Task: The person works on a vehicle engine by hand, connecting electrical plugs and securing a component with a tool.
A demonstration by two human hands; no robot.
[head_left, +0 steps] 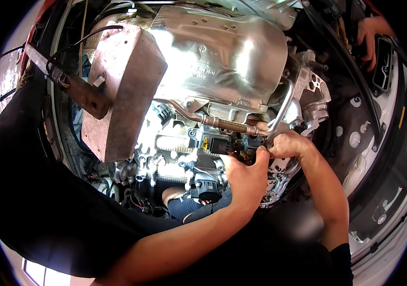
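Note:
My left hand (246,175) reaches into the engine bay, its thumb and fingers closed around a small black plastic part (249,143) with a yellow mark. Just to the right, my right hand (287,144) is closed beside the same part. Its fingers pass under a metal pipe with a braided section (229,125), and what they hold is hidden. Left of my fingers sits a black coil-like unit (215,144) with a yellow sticker. A shiny metal heat shield (222,57) covers the engine beyond both hands.
A box-shaped metal piece on a bracket (125,86) juts over the left side. Another person's hand (369,40) rests at the upper right, near a dark frame-like part (383,64). A black round-ended part (207,188) lies nearer me. Dark clothing fills the lower left.

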